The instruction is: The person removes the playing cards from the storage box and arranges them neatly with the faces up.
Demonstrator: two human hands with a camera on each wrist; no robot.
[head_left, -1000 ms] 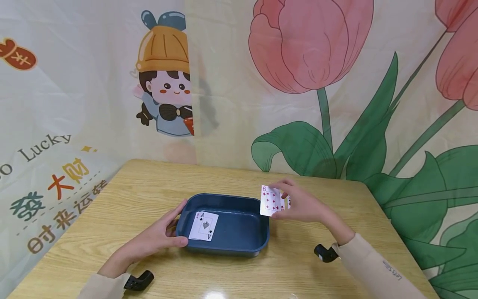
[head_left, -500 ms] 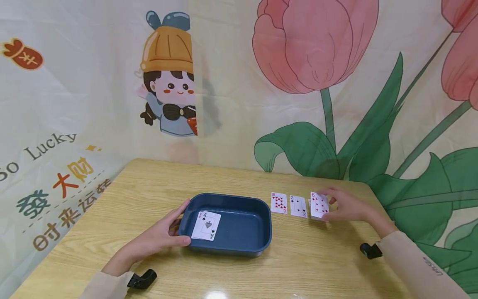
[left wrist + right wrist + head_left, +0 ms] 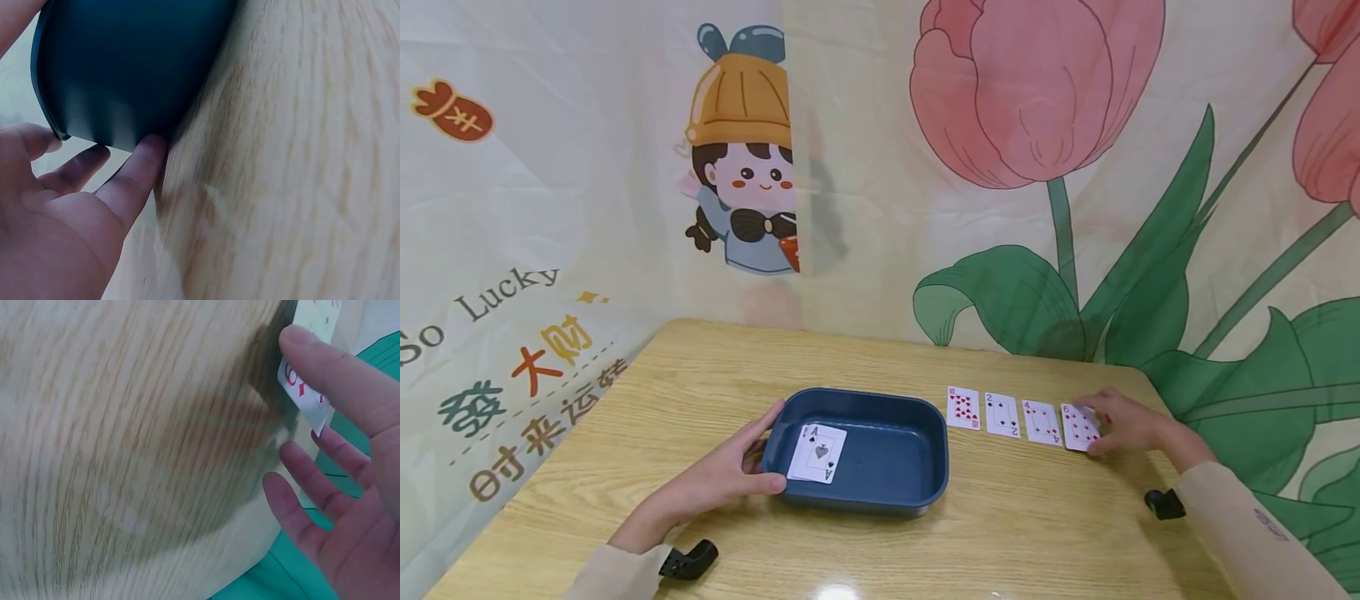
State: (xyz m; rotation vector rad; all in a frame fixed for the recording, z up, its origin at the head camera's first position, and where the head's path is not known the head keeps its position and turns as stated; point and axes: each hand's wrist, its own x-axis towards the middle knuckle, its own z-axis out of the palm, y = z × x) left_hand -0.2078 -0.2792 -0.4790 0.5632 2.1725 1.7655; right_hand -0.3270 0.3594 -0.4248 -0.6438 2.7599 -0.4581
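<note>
A six of diamonds playing card is pinched by my right hand at the right end of a row of cards. In the right wrist view, the thumb lies over the card's face and the card is tilted, with its near corner raised off the table. Left of it lie a four of diamonds, a two of spades and a ten of hearts, face up. My left hand grips the left end of a dark blue rectangular tray, thumb at the front corner, fingers toward the rear.
An ace of spades lies inside the tray at its left, over another card that barely shows. The wooden table ends at a printed curtain with tulips and a cartoon figure. Black wrist devices sit on both sleeves.
My right hand has moved rightward from beside the tray, laying down the ten, the two and the four in a row, with the six now at the end. The left hand stays on the tray.
</note>
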